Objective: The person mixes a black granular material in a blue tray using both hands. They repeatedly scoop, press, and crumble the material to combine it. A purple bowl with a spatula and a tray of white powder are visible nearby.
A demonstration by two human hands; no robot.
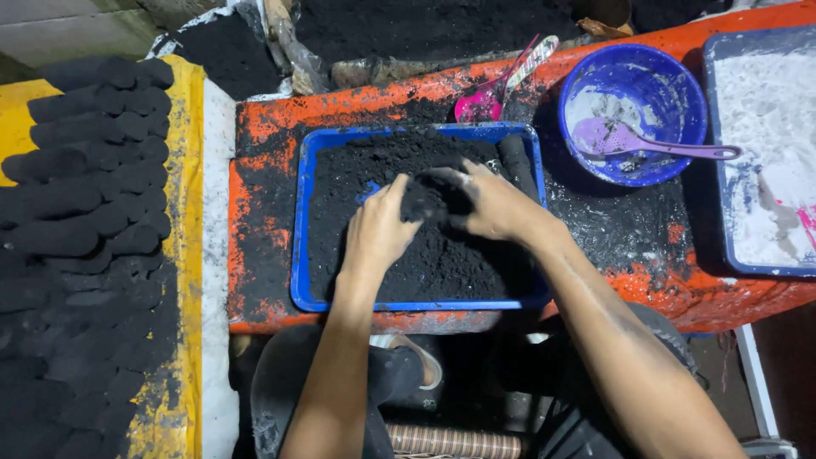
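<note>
The fingers of both hands curl round one dark lump of black paste [422,201], pressing it from either side — the left hand [378,228] cups it from the left with fingers bent, the right hand [495,204] closes over it from the right, its fingertips blackened. Neither hand is flat or spread; both are half closed on that lump, which sits just above the middle of the blue tray [299,221].

The tray is full of the same loose black mix, and a finished black roll [516,163] lies along its far right wall. The tray rests on an orange table [259,127] smeared with black dust.

Farther out — a pink scoop [486,100] lies just beyond the tray's far edge. To the right stands a blue bowl [671,93] dusted with white powder, a purple spoon [633,140] resting in it. At the far right edge a second blue tray [712,153] holds white powder.

On the left, well apart from the hands, many black rolls [93,170] lie in rows on a yellow board [189,170].

Near the bottom, the person's knees and a sandal [416,353] show under the table.
</note>
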